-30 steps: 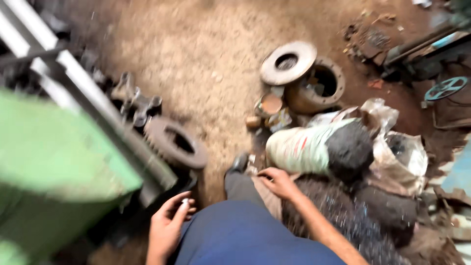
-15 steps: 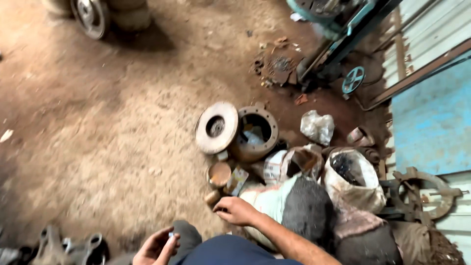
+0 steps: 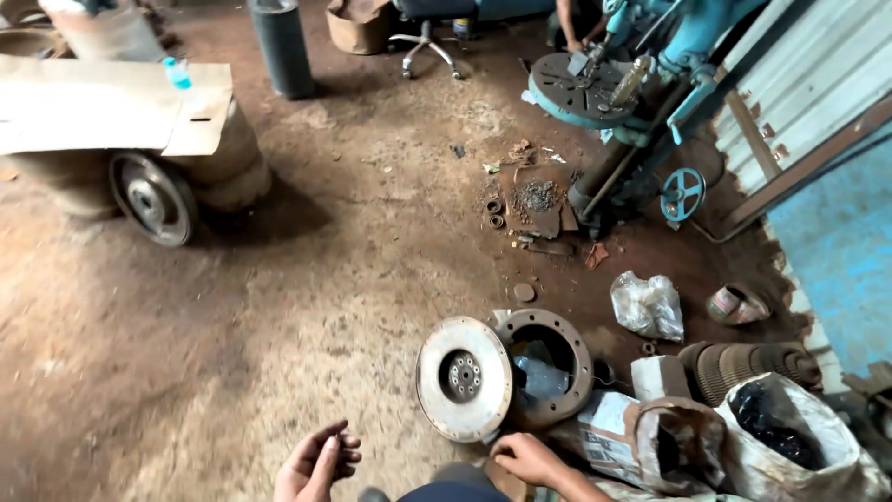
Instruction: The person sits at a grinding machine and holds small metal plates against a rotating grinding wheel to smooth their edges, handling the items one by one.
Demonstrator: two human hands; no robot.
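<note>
My left hand [image 3: 317, 461] hovers over the dirt floor at the bottom edge, fingers loosely curled; whether it pinches something small is unclear. My right hand [image 3: 528, 457] rests palm down by my knee, against a brown sack [image 3: 609, 429]. Just beyond both hands, a round rusty metal disc [image 3: 463, 376] with a bolted hub leans on a ring-shaped metal housing [image 3: 560, 327].
More sacks [image 3: 790, 437] and a clear plastic bag [image 3: 648, 305] lie at the right. A blue drill press [image 3: 641, 84] with a handwheel [image 3: 683, 193] stands at the upper right, another person's arm behind it. A pulley wheel [image 3: 153, 197] under cardboard [image 3: 102, 102] is at the left.
My view has swung up from the green machine and the gear to the open floor and the drill press. Both hands stay low in view by my knee.
</note>
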